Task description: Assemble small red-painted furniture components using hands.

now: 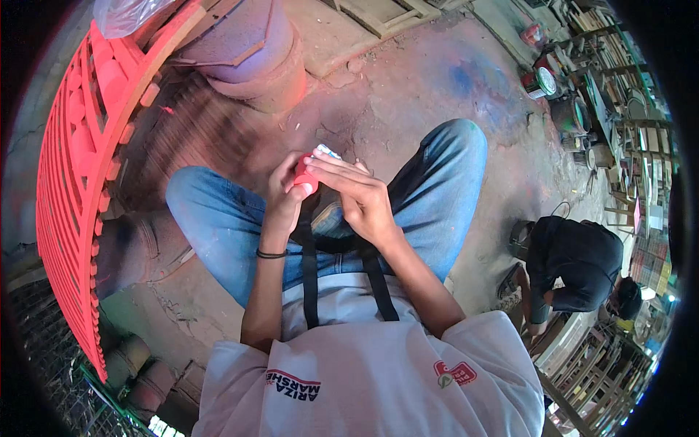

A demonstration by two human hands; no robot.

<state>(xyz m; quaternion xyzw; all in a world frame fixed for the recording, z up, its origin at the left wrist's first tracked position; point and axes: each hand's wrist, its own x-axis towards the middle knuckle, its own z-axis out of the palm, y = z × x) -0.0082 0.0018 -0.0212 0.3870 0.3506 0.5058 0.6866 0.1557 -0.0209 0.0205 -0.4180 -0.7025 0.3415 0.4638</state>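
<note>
Between my raised knees, both hands meet around a small, rounded red piece [304, 173]. My left hand [282, 193] is closed on its left side, with the thumb near its lower end. The fingers of my right hand [364, 195] press together across its right side and top. A small white-and-blue item [327, 151] shows just beyond the right fingers; I cannot tell whether it is joined to the red piece. The palms hide much of what lies between them.
A large slatted panel painted red [69, 197] leans at my left beside a paint-dusted drum [255, 65]. Paint cans [540, 83] and wood scraps line the right side. A person in dark clothes [575, 262] bends over at the right. Paint stains the floor [408, 95].
</note>
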